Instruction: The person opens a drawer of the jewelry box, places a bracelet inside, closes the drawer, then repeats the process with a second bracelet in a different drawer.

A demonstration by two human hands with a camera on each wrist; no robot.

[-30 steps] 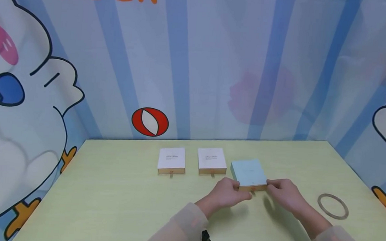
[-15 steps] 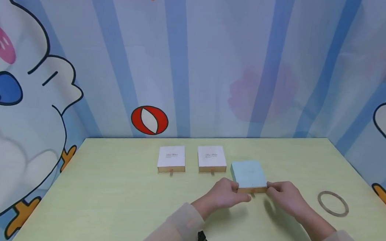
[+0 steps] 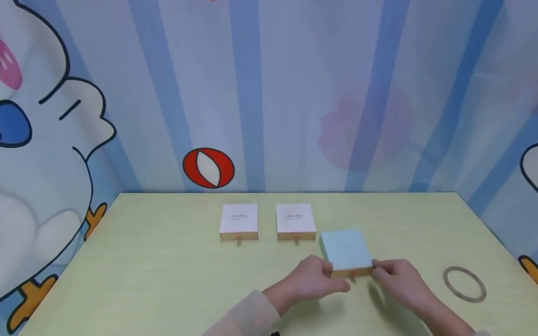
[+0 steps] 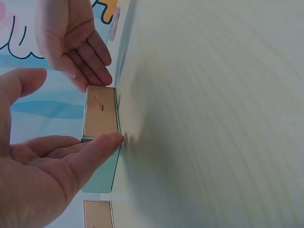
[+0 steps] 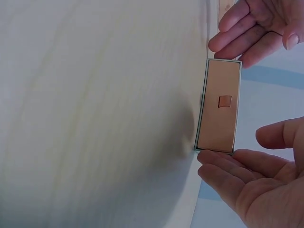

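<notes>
A light blue drawer box (image 3: 344,248) lies on the table in the head view, its tan front with a small pull tab facing me. My left hand (image 3: 310,281) touches the box's left side near the front corner. On the opposite side, fingers of my right hand (image 3: 403,281) touch the right edge. Both wrist views show extended fingers against the box's sides, with each thumb standing apart from it. In the right wrist view the tan drawer front (image 5: 219,123) is fully seen between the hands.
Two white drawer boxes, one at the left (image 3: 239,220) and one nearer the middle (image 3: 295,221), stand left of the blue one. A grey-beige ring (image 3: 464,284) lies at the right on the pale table (image 3: 160,274). A printed blue curtain (image 3: 297,87) hangs behind.
Over the last half second, the blue box has slid slightly toward me, with both hands moving along with it. The white boxes and the ring have stayed in place.
</notes>
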